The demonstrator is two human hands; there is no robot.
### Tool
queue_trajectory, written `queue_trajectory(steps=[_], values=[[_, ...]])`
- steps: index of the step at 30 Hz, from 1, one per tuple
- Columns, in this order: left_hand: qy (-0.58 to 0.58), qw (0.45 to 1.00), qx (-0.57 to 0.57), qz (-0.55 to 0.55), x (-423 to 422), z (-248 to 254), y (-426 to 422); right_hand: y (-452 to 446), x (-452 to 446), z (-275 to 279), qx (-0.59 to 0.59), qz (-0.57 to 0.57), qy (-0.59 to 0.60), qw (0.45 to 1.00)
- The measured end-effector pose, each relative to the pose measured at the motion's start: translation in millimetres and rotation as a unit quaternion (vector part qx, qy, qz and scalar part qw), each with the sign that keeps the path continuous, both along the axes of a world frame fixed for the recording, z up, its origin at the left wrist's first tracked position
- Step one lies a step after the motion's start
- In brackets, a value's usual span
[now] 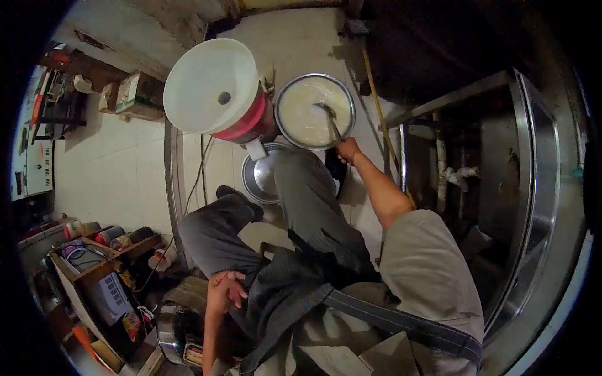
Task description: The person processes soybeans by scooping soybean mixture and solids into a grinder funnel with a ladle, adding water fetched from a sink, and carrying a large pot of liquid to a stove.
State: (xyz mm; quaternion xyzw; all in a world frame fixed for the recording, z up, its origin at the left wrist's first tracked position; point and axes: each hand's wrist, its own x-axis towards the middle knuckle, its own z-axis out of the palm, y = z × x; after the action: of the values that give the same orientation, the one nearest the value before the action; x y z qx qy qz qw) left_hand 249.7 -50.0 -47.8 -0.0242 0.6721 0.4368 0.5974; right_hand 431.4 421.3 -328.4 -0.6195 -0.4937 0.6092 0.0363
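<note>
My right hand (348, 151) is closed round the handle of a ladle (332, 124). The ladle's head dips into pale, creamy liquid in a round metal basin (353, 116) on the floor; the head's exact shape is partly hidden. On my left thigh rests my left hand (227, 289), empty, its fingers loosely bent and apart. A machine with a wide white hopper (194, 81) and a red body (248, 122) stands left of the basin. Its white spout (256, 149) points over a second metal basin (254, 178), which my knee partly covers.
A wooden box (100, 266) of bottles and small items sits at the lower left, near a steel pot (169, 332). A cable (199, 175) crosses the tiled floor. On the right are a metal frame (523, 188), white pipes (461, 175) and a long yellow pole (374, 88).
</note>
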Motion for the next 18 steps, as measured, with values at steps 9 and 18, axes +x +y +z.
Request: queue_trajectory(steps=[9,18], values=[[0.003,0.999,0.037,0.018,2.3,0.0,-1.6,-27.9,-18.9,12.8,-0.073,0.048,0.045,0.995],[-0.001,0.999,0.027,0.022,2.9,0.1,-2.4,-33.4,-16.6,13.8,-0.037,0.074,0.052,0.995]])
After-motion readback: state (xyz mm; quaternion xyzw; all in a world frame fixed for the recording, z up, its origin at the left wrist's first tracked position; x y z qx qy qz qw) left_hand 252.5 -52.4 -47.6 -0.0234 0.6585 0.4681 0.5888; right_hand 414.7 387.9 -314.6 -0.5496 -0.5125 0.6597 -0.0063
